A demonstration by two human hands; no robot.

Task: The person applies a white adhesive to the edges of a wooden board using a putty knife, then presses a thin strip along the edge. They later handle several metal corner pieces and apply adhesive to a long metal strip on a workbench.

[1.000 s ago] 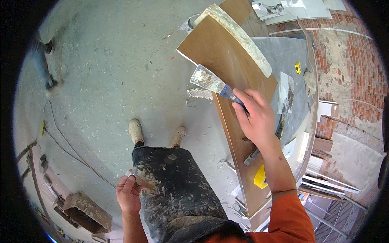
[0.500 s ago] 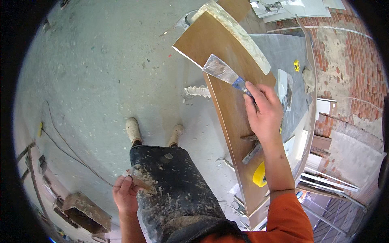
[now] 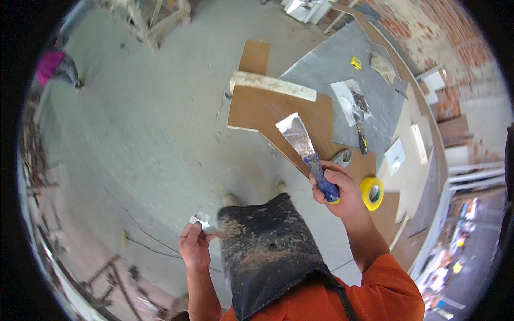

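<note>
A wide putty knife (image 3: pixel 306 155) with a blue handle and a bright metal blade is held by the right hand (image 3: pixel 340 192), whose fingers are closed round the handle; the blade points up and away and is seen over the brown board (image 3: pixel 262 112), though whether it touches that board cannot be told. A small scraper (image 3: pixel 202 222), metal-bladed and smeared with pale filler, is pinched in the fingers of the left hand (image 3: pixel 195 246), low beside the dark, filler-spattered apron (image 3: pixel 267 251). An orange sleeve (image 3: pixel 391 289) is seen on the right arm. Just beside the right hand, a roll of yellow tape (image 3: pixel 372 192) lies on the brown bench top. Past the blade tip, a pale, filler-coated strip (image 3: pixel 273 85) lies across the far end of the brown board. To the right, a grey sheet (image 3: pixel 332 59) carries a white scrap with dark smears, a dark tool with a yellow tip (image 3: pixel 362 139) and a small yellow object (image 3: pixel 356 63). A brick wall (image 3: pixel 433 32) is seen beyond. At far left, another person in a pink top (image 3: pixel 51 67) is seen on the concrete floor (image 3: pixel 134 134).
</note>
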